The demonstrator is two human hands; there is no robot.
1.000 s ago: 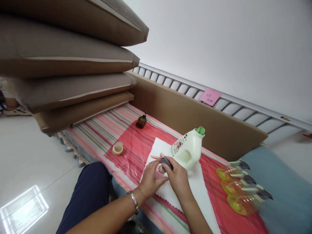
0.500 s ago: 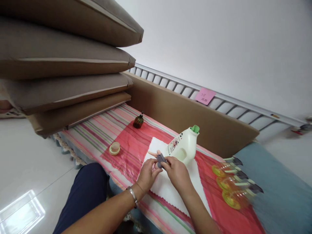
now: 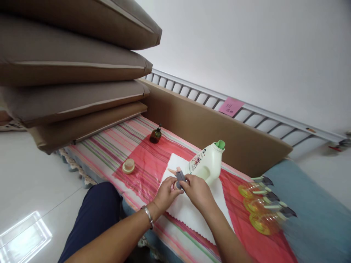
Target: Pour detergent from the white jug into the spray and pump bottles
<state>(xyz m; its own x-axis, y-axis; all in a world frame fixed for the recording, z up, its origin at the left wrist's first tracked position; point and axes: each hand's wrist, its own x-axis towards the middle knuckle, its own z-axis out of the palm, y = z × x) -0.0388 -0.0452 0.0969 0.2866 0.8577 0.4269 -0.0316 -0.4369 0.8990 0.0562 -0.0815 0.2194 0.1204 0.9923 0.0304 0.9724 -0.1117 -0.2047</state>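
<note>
My left hand pinches the lower end of a grey-and-pink trigger spray head, near its round collar. The fingers of my right hand are closed on its grey body from the other side. A thin pink lever points left from it. Both hands are above a white cloth. Just behind them stands a pale green jug with a handle, a printed label and a green spout at its mouth. My fingers hide part of the spray head.
A round pale cap and a brown pump bottle stand on red sheeting at left. Several yellow spray bottles are lined up at right. Thick brown cushions are stacked at far left. A brown board runs along the back.
The spray head has tilted slightly between my fingers, and both hands keep their hold. The jug, bottles and cap have stayed in place; the view has shifted a little.
</note>
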